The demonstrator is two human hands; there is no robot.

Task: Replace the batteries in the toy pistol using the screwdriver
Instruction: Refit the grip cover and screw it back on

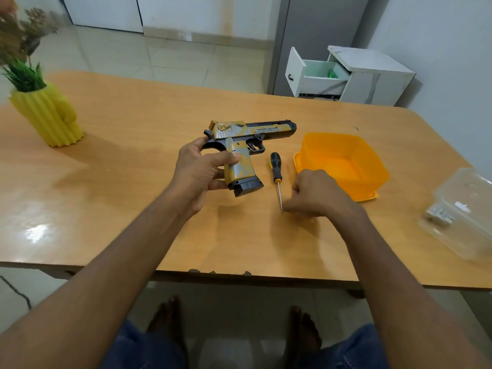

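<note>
A gold, grey and black toy pistol (pixel 247 134) is held just above the table, barrel pointing right. My left hand (pixel 202 171) grips its handle, thumb across the grip, and the black magazine base sticks out below. A screwdriver (pixel 275 170) with a black and yellow handle lies on the table right of the pistol, tip toward me. My right hand (pixel 316 194) rests beside the screwdriver's tip with fingers curled; its fingertips are at the tip, and I cannot tell whether they touch it.
An orange plastic tub (pixel 343 145) stands right of the screwdriver. A clear plastic box (pixel 460 214) holding batteries sits at the table's right edge. A yellow ribbed plant pot (pixel 48 115) stands far left. A white cabinet (pixel 372 75) with an open drawer is behind the wooden table (pixel 133 198).
</note>
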